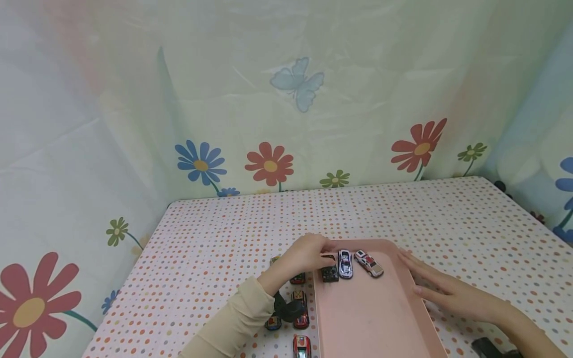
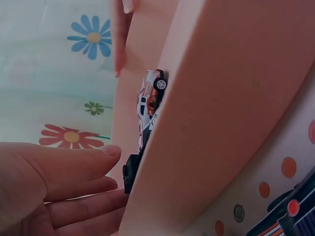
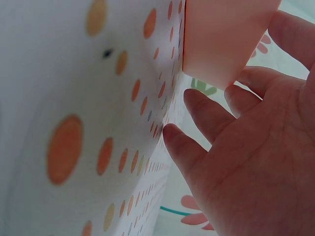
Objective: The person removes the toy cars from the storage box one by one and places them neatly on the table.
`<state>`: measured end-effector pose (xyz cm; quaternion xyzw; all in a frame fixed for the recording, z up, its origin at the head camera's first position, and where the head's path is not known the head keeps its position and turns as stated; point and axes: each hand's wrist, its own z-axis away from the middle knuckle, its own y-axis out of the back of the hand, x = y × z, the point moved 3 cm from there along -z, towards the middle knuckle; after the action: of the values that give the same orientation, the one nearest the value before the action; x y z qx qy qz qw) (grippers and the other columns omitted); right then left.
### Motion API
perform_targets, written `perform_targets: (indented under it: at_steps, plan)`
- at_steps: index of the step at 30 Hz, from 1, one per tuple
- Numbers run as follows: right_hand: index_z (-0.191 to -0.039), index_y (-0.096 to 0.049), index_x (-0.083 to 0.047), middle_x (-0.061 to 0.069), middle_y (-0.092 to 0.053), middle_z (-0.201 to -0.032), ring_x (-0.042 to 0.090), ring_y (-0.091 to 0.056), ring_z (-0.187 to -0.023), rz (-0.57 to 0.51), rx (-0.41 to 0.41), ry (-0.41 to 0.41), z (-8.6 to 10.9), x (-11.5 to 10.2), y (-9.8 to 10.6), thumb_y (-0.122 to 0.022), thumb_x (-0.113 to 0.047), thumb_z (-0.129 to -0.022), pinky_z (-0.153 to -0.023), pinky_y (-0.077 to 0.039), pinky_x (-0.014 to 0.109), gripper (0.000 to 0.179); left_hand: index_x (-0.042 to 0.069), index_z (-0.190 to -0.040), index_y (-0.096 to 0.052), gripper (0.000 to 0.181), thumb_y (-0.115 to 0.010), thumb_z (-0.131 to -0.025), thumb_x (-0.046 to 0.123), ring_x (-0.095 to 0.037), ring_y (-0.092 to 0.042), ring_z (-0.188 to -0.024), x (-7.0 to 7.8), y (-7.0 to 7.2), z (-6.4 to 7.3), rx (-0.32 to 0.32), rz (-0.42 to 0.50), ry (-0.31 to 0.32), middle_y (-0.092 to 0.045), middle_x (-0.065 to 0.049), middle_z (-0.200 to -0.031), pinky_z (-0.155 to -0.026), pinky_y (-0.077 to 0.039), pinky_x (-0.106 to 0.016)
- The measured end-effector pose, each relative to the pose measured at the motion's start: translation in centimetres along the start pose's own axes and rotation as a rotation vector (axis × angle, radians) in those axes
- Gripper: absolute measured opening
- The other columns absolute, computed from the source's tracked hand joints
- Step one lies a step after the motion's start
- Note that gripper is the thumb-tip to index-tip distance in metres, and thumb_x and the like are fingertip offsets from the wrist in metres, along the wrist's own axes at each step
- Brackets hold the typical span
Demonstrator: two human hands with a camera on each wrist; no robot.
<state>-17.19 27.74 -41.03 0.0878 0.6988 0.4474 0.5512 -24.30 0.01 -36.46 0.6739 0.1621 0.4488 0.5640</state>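
Note:
A pink tray [image 1: 367, 318] lies on the table with three toy cars side by side at its far end. The black toy car [image 1: 330, 275] is leftmost, then a white and blue toy car [image 1: 345, 264], then a slanted white and red one [image 1: 369, 263]. My left hand [image 1: 308, 252] reaches over the tray's far left corner, its thumb and fingers loosely spread by the black car. In the left wrist view, the thumb [image 2: 106, 151] stands apart from that car. My right hand [image 1: 461, 296] rests straight fingers against the tray's right wall.
Left of the tray stand several more toy cars, including a dark red one [image 1: 301, 312] and a red one [image 1: 302, 346]; my left arm partly covers some. A dotted cloth [image 1: 215, 238] covers the table. A flowered curtain [image 1: 349, 99] hangs behind it.

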Motion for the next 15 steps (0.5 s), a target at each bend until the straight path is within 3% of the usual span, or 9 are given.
perform_targets:
  at_steps: [2, 7, 12, 15]
  plan:
    - [-0.151, -0.017, -0.023, 0.017, -0.010, -0.153, -0.019, -0.002, -0.125, 0.005, -0.001, -0.003, -0.01, 0.00, 0.05, -0.046, -0.025, -0.100, -0.093, -0.037, 0.045, 0.059, 0.008, -0.119, -0.065, 0.037, -0.070, -0.086, 0.023, -0.013, -0.060, -0.101, -0.10, -0.10, -0.14, -0.001, -0.029, 0.008, -0.065, -0.002, -0.110, -0.082, -0.046, -0.024]
    - [-0.151, -0.017, -0.021, 0.018, -0.010, -0.152, -0.019, -0.002, -0.125, -0.004, 0.002, 0.002, 0.02, 0.00, 0.07, -0.046, -0.024, -0.100, -0.094, -0.035, 0.033, 0.059, 0.008, -0.107, -0.070, 0.031, -0.074, -0.082, 0.026, -0.012, -0.060, -0.082, -0.16, -0.32, -0.32, -0.018, -0.070, 0.019, -0.067, -0.001, -0.097, -0.071, -0.047, -0.025]
    - [-0.151, -0.016, -0.020, 0.021, -0.009, -0.152, -0.022, 0.000, -0.122, -0.025, -0.001, 0.000, -0.06, -0.18, -0.01, -0.046, -0.024, -0.100, -0.091, -0.030, 0.061, 0.060, 0.010, -0.097, -0.070, 0.028, -0.076, -0.079, 0.030, -0.010, -0.055, -0.070, -0.05, -0.54, -0.36, -0.031, -0.115, 0.028, -0.066, 0.001, -0.088, -0.062, -0.044, -0.024]
    - [-0.151, -0.015, -0.020, 0.022, -0.008, -0.151, -0.022, 0.000, -0.122, -0.049, -0.003, -0.001, -0.08, -0.22, -0.01, -0.046, -0.024, -0.100, -0.088, -0.025, 0.069, 0.060, 0.012, -0.097, -0.070, 0.030, -0.076, -0.078, 0.035, -0.008, -0.051, -0.065, -0.11, -0.81, -0.40, -0.044, -0.151, 0.020, -0.066, 0.003, -0.088, -0.059, -0.040, -0.024]
